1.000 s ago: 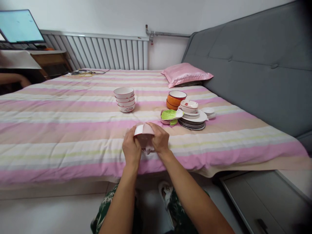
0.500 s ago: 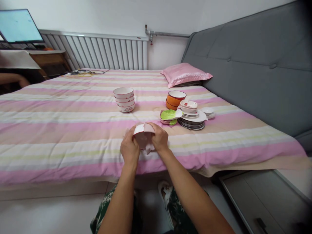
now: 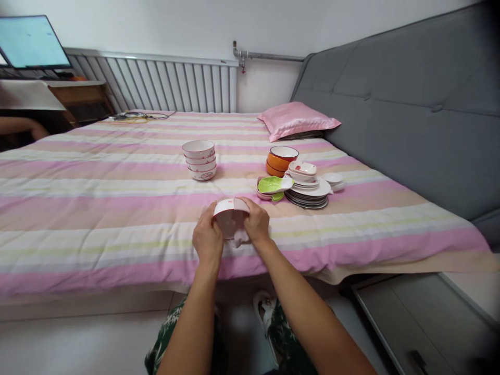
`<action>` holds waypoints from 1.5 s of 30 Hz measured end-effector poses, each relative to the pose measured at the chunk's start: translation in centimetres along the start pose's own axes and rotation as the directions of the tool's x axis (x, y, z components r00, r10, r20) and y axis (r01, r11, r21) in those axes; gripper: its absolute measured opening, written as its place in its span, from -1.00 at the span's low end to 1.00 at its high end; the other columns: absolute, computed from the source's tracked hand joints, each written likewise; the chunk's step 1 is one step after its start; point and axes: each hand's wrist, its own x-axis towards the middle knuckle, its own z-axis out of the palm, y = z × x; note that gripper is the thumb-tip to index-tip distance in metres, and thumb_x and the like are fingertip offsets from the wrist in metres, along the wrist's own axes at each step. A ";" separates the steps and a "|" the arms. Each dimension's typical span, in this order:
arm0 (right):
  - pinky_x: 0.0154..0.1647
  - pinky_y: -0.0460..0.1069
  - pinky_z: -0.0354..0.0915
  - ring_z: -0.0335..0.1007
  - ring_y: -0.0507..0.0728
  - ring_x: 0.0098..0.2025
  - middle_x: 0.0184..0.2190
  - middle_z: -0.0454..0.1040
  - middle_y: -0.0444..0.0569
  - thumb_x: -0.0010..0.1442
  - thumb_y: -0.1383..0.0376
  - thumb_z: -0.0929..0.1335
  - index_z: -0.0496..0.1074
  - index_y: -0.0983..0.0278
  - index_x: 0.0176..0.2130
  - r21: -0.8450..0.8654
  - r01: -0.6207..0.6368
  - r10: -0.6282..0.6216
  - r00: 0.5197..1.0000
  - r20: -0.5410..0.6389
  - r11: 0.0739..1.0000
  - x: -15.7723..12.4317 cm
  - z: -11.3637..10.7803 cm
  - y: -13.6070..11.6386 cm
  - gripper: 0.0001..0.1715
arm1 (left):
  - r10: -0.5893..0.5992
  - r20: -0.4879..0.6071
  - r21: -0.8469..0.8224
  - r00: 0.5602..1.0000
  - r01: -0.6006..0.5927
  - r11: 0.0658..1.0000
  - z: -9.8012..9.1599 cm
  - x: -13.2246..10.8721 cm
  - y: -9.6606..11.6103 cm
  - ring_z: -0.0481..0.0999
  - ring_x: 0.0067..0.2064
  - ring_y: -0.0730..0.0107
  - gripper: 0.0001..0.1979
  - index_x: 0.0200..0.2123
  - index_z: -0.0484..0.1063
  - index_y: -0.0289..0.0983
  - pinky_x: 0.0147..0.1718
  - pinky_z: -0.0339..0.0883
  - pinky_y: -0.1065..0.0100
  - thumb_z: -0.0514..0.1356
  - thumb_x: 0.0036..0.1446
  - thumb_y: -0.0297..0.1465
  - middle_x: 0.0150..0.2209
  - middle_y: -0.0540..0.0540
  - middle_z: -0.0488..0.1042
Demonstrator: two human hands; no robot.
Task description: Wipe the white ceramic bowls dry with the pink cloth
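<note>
Between my hands, over the near part of the bed, a white bowl [image 3: 229, 221] with a red rim is tilted so that its inside faces me. My left hand [image 3: 208, 234] grips its left side, fingers closed on the wall. On the right side, my right hand [image 3: 255, 221] holds the bowl together with a pale cloth [image 3: 239, 238], which hangs down over the rim. Most of the cloth is hidden by the hand and the bowl. Beyond my hands stands a stack of several white bowls [image 3: 199, 160] with red rims and red patterns.
Right of centre are orange bowls [image 3: 276, 161], green leaf-shaped dishes [image 3: 272, 184], a stack of plates [image 3: 308, 198] with small dishes on top, and more small white dishes [image 3: 333, 180]. A pink pillow [image 3: 299, 120] lies by the grey headboard [image 3: 402, 99]. Cables [image 3: 142, 115] lie far left.
The bowl has turned slightly in my hands, and a small red mark now shows near its top. Both hands stay almost in place; the stacked dishes have not moved.
</note>
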 end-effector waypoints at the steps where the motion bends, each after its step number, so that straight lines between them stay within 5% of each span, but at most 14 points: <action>1: -0.09 -0.09 0.29 0.46 0.12 -0.06 -0.08 0.55 -0.11 0.11 0.48 0.20 0.45 0.18 0.00 -0.002 -0.004 0.004 1.000 0.003 1.000 0.0 0.0 0.0 -0.49 | 0.002 -0.001 0.002 1.000 -0.002 1.000 0.0 0.0 0.0 0.44 0.09 0.18 -0.52 0.10 0.39 -0.18 0.01 0.33 0.22 -0.01 0.14 -0.55 0.08 -0.09 0.45; 45: -0.14 -0.03 0.33 0.50 0.17 -0.18 -0.17 0.58 0.02 0.20 0.35 0.24 0.46 0.20 0.01 -0.001 -0.192 0.192 0.981 0.032 0.981 -0.2 1.0 0.5 -0.59 | -0.006 -0.020 0.014 1.000 0.006 1.000 0.0 0.2 -0.5 0.45 0.08 0.19 -0.56 0.09 0.39 -0.21 0.02 0.32 0.23 -0.02 0.18 -0.51 0.06 -0.13 0.46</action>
